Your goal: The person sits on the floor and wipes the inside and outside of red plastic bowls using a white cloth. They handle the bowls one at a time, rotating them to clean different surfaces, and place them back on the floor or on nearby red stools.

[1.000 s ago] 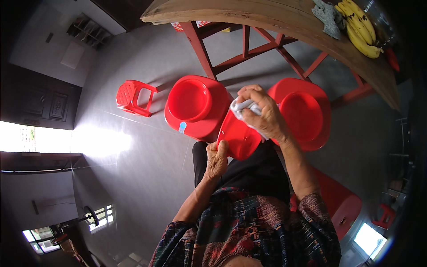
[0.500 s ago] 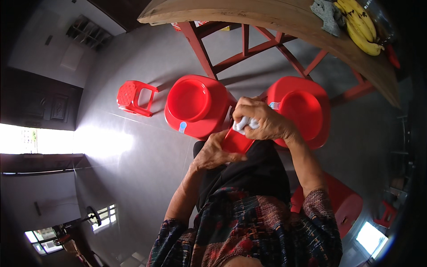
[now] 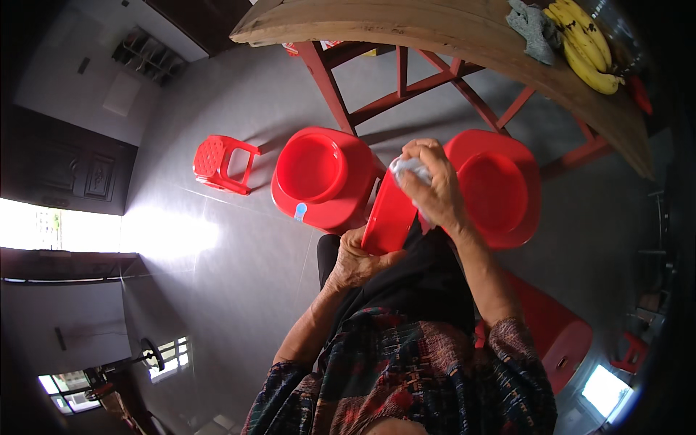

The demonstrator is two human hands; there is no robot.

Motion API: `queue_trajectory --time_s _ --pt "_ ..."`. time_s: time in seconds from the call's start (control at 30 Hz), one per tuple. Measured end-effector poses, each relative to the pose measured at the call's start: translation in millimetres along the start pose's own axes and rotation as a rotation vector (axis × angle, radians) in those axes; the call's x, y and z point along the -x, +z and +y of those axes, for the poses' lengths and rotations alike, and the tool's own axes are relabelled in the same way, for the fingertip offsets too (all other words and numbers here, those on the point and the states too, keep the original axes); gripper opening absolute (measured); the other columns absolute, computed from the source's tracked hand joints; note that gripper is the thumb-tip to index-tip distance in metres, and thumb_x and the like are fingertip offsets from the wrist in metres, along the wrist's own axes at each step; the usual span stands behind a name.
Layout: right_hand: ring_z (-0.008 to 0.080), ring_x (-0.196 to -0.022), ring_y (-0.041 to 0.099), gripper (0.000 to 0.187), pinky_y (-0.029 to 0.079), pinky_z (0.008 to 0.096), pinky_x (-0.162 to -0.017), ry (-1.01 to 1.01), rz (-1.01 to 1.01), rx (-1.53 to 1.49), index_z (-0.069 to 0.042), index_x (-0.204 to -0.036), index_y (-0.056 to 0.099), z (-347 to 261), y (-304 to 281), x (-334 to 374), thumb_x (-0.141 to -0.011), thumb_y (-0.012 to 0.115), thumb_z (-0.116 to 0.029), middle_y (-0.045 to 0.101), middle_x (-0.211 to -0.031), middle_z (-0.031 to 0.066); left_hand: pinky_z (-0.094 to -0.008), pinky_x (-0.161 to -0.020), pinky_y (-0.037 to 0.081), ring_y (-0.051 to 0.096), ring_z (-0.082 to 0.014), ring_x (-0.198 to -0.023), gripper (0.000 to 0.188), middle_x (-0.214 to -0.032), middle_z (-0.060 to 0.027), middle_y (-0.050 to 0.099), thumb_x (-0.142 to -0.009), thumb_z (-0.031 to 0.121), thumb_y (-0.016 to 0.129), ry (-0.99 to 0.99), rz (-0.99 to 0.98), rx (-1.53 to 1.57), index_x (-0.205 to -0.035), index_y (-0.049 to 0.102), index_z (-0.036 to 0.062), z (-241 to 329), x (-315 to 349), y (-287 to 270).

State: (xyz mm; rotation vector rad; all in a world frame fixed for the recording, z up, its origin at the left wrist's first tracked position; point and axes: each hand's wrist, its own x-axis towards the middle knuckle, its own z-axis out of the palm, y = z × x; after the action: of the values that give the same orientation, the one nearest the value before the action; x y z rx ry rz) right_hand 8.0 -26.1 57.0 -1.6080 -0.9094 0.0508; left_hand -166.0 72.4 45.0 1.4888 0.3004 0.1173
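Note:
My left hand (image 3: 355,261) grips the lower end of a red plastic piece (image 3: 391,217), held tilted over my lap; its exact kind is unclear. The thumb lies along its near edge. A crumpled white cloth (image 3: 411,172) is bunched in my right hand (image 3: 437,185), pressed against the far end of the red piece. Beyond my knees stand two red plastic stools. A round red basin (image 3: 310,168) rests on the left stool (image 3: 351,185). Another round red basin (image 3: 494,190) sits on the right stool (image 3: 486,141), close beside my right hand.
A small red step stool (image 3: 217,163) stands on the grey floor at the left. Across the far side runs a wooden table (image 3: 406,23) with red legs, bearing bananas (image 3: 591,47) and a grey cloth (image 3: 533,32). Another red stool (image 3: 558,337) is by my right side.
My right hand has moved up and slightly right with the cloth, along the red piece. The red piece is tilted more upright and shows more of its length. My left hand has shifted slightly.

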Motion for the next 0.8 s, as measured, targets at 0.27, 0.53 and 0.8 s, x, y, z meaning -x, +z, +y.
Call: queue_trajectory --time_s 0.27,0.53,0.8 --pt "0.0258 -0.094 0.053 0.021 0.045 0.0355 -0.079 -0.131 -0.048 0.195 -0.004 -0.095 0.058 -14.3 5.7 10.4 -0.076 0.064 -0.009 0.051 -0.104 0.0107 -0.0234 -0.064 0.051 0.060 -0.0067 -0.072 0.028 -0.084 -0.0001 0.067 -0.073 0.005 0.080 -0.024 0.068 0.119 -0.097 0.065 0.0016 -1.0 -4.1 3.3" --pt "0.0314 -0.110 0.049 0.030 0.036 0.0452 -0.089 -0.307 -0.193 0.313 -0.015 -0.091 0.061 -46.3 23.9 40.3 -0.063 0.072 -0.009 0.051 -0.114 0.0090 -0.0245 -0.076 0.050 0.056 -0.0034 -0.084 0.023 -0.089 0.0034 0.066 -0.077 0.008 0.075 0.111 0.137 0.064 -0.098 0.066 0.0027 -18.0 -5.6 -5.9" --pt "0.0115 -0.094 0.055 0.024 0.046 0.0269 -0.084 0.381 -0.323 -0.550 -0.005 -0.096 0.060 3.3 -22.7 -4.2 -0.073 0.058 -0.014 0.058 -0.117 0.0076 -0.0227 -0.072 0.049 0.058 -0.0036 -0.077 0.026 -0.082 0.0032 0.065 -0.070 0.005 0.081 0.194 -0.067 -0.084 -0.091 0.067 0.0019 -2.0 5.8 -5.0"
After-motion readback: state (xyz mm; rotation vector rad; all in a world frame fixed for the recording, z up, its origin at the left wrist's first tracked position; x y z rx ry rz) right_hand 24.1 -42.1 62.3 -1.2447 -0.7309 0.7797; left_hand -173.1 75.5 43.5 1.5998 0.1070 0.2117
